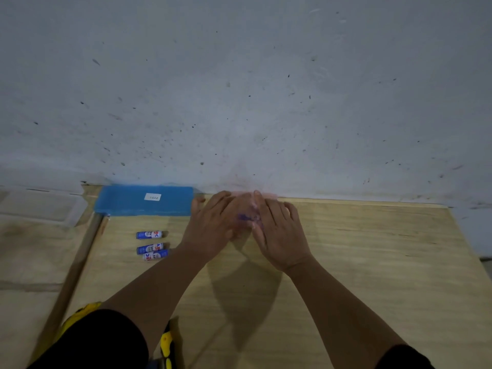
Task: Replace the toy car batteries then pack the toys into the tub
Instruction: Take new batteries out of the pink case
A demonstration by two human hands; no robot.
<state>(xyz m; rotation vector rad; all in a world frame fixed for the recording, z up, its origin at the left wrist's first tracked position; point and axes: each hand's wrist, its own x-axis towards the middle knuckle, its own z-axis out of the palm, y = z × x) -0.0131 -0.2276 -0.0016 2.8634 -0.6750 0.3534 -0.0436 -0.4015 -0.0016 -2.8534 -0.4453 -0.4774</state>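
- The left hand [213, 225] and the right hand [277, 230] lie close together at the far edge of the table [372, 262], palms down, fingers pointing at the wall [239, 89].
- Between them is a blurred pinkish thing with a purple patch [243, 209]; both hands touch it, but whether the fingers curl round it or lie flat I cannot tell, and it is too smeared to name.
- Left of the left hand, three blue-and-white batteries [152, 245] lie on the table: one alone farther back, two touching each other nearer the person.
- Behind the batteries a blue lid [143, 201] with a small white label lies flat against the wall.
- Farther left, off the table's edge, a clear tub [40, 206] is dimly visible.
- At the bottom, a yellow-and-black object [167, 344] shows beside the left forearm.
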